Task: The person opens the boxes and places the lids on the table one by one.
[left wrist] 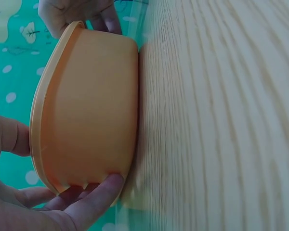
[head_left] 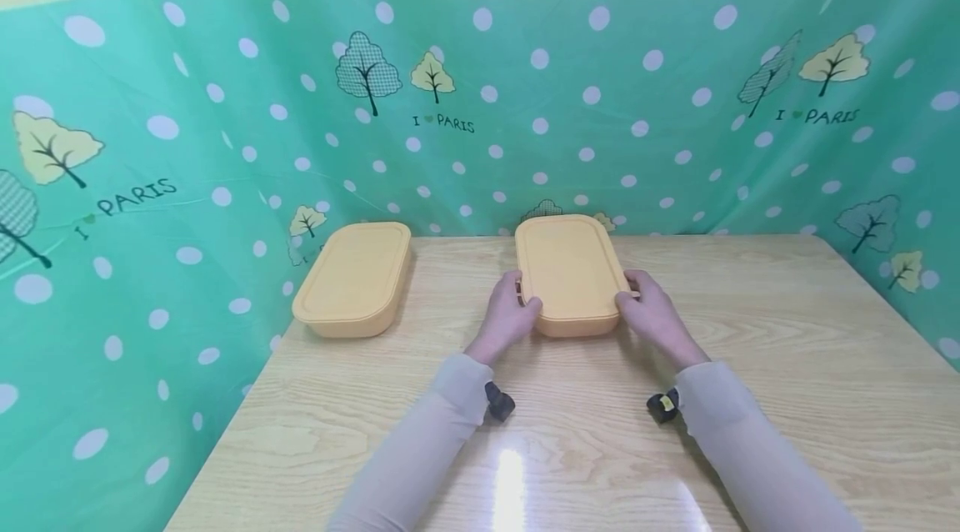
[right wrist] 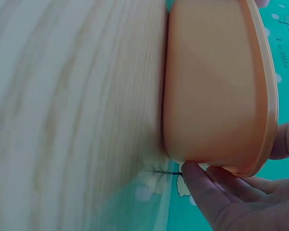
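A pale orange lidded food container (head_left: 572, 267) lies flat on the wooden table near the cloth backdrop. My left hand (head_left: 507, 313) grips its left side, thumb on the lid's edge and fingers along the wall. On the opposite side my right hand (head_left: 654, 313) holds it the same way. In the left wrist view the container's (left wrist: 89, 106) base sits at the tabletop, with my left hand's fingers (left wrist: 94, 199) against its side wall. The right wrist view has the container (right wrist: 214, 86) with my right hand (right wrist: 241, 199) at its wall and lid rim.
A second lidded container (head_left: 355, 278) of the same colour stands to the left, close to the backdrop. A green dotted cloth (head_left: 645, 123) with tree prints hangs behind and beside the wooden table (head_left: 787, 332). Black wrist cameras show under both sleeves.
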The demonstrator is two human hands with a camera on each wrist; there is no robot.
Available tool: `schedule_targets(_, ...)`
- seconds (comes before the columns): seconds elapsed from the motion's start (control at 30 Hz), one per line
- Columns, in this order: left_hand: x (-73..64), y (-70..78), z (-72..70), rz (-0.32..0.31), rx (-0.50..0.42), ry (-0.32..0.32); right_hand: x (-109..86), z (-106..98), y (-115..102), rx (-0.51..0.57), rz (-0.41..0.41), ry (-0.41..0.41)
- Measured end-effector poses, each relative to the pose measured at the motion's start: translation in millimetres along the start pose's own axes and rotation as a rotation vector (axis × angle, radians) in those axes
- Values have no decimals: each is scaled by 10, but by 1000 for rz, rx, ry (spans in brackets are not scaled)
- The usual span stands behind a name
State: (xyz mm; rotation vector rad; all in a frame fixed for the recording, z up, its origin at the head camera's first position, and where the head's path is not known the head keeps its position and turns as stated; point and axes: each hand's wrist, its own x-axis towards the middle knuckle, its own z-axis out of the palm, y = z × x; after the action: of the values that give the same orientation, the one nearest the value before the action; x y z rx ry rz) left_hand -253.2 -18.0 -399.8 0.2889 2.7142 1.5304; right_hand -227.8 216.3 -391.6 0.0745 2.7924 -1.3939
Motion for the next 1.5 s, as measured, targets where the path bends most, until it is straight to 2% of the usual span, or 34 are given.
schedule_targets(0.27,-25,50,17,1,-10,-9,-5,-30,39,-6,-10,8)
schedule_targets(0.63,-27,74,74,12,-17,-17,-21,-92,59,-7,20,-2)
schedule_targets(1.0,-17,78,118,20,-5,-14,-31,-112,84,-14,2,13)
schedule_targets(1.27,-14,102,148,20,-32,-16,-45,-146,86,-9,24,12)
schedule_targets(1.5,1,116,190,23,-45,-12,-44,-173,103,-18,6,23)
